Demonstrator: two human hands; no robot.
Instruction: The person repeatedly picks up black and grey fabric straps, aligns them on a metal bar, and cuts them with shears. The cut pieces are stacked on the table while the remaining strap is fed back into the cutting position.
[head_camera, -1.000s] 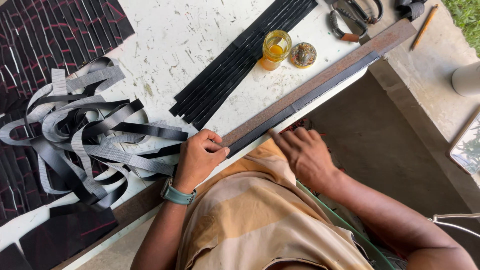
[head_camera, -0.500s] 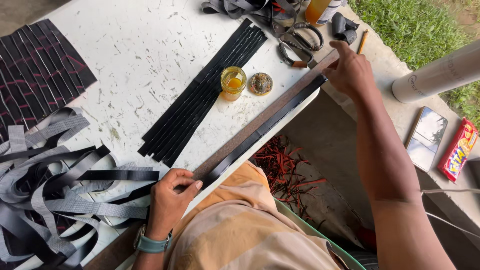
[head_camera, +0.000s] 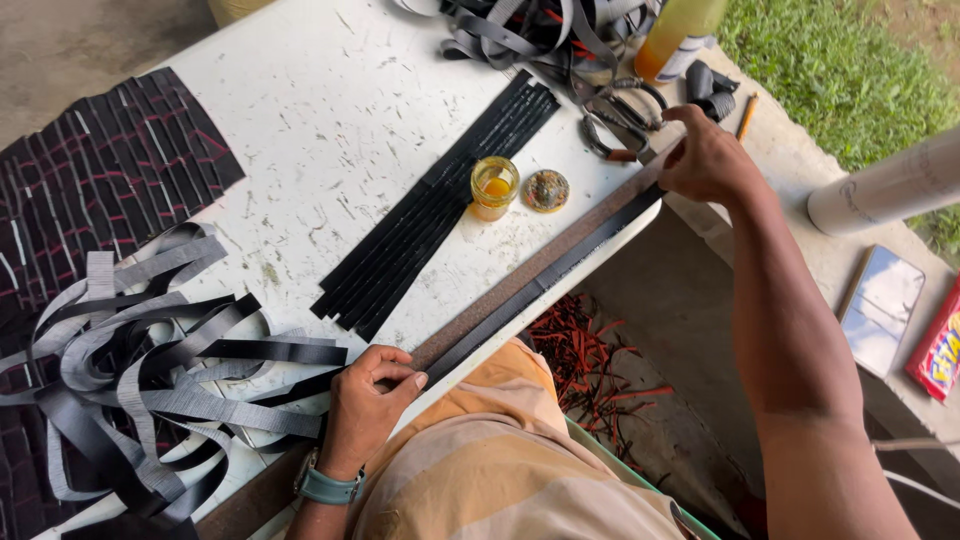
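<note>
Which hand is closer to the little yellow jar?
The right hand is nearer, off to the jar's right at the far end of the black strip. The left hand pinches the strip's near end.

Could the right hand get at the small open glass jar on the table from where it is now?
Probably yes. The right hand rests at the far end of the long black strip, and the glass jar stands nearby on the white table; only the loose round lid lies between.

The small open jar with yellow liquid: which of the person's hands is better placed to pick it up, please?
Probably the right hand: it rests at the far end of the black strip, nearer the jar. The left hand pins the strip's near end, farther away.
</note>
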